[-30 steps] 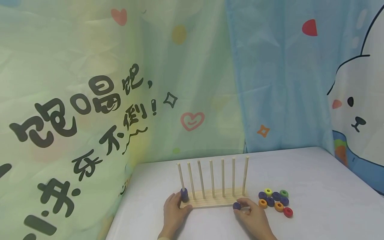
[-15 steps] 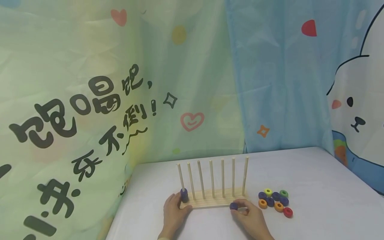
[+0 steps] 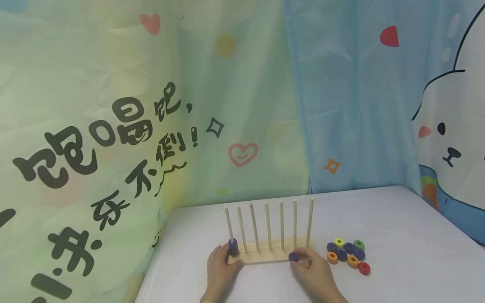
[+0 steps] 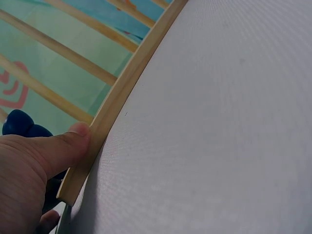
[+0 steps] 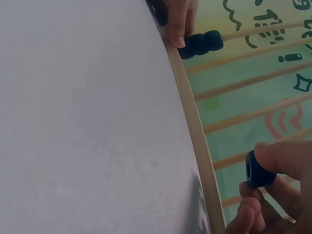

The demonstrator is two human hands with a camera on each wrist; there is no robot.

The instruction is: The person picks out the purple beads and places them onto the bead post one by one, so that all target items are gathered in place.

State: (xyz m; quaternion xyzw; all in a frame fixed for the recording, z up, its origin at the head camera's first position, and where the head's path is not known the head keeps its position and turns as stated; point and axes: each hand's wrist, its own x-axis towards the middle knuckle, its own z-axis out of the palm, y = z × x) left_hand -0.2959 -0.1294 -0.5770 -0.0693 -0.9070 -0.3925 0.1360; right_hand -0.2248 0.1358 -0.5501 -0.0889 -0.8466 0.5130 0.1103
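Observation:
A wooden peg stand [image 3: 267,256], with several upright pegs in a row on a flat base, stands on the table. My left hand [image 3: 219,269] grips the left end of its base, the thumb [image 4: 73,141] lying on the front edge. Dark blue beads [image 3: 233,247] are stacked on the leftmost peg; the right wrist view shows three of them [image 5: 202,44]. Between thumb and fingers my right hand [image 3: 316,271] pinches another dark blue bead [image 3: 293,257], its hole showing in the right wrist view. That bead is in front of the right part of the base, off the pegs.
Right of the stand lies a loose group of beads: several dark blue ones [image 3: 342,255], a yellow one [image 3: 339,243], a green one [image 3: 358,244], two orange ones [image 3: 353,261] and a red one [image 3: 364,268]. A printed curtain [image 3: 242,105] hangs behind the white table [image 3: 413,235].
My right hand has moved a little to the left along the front of the stand with the blue bead, which is now slightly higher in view. The left hand keeps its place.

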